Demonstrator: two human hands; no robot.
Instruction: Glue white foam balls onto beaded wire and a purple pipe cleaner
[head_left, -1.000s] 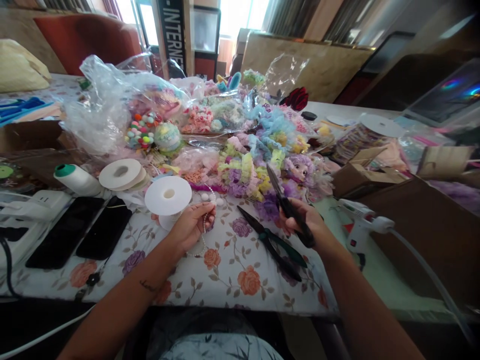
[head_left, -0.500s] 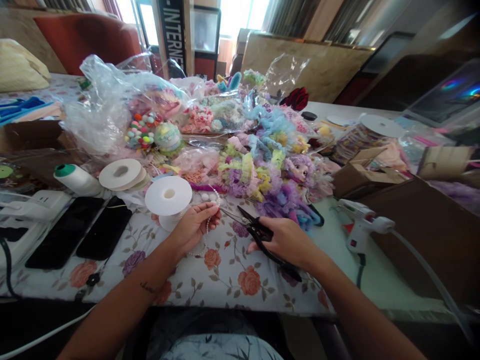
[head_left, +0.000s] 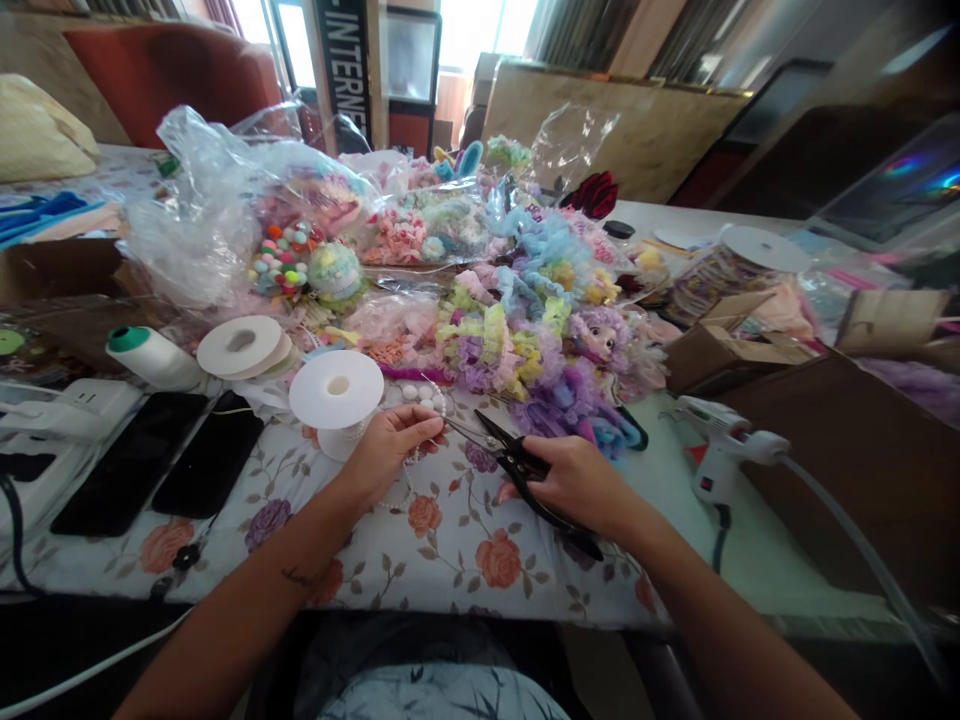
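left hand: centre of frame, just below the white spool. Grip closed, thumb and fingertips pinching the pearl strand.
pearl strand: runs from the spool side down into the pinch. The rest hangs under the hand onto the worktop, partly hidden.
right hand: right of centre, low over the floral cloth. Grip wrapped shut round the handles of the scissors.
scissors: blades point left, tips right at the left fingertips and the strand. Can't tell whether the blades are open or touching the beads.
pliers: green and black, flat on the worktop, mostly under the right hand.
vs 1.0 s ago: scissors were raised, blades up over the ruffle trims. They are now down and level. The right hand has moved left, over the pliers.
vs 0.5 s ago: near identical. Tips a touch closer to the pinch, left hand barely shifted.
unchanged: glue gun at right, two phones at left, doll among the trims.
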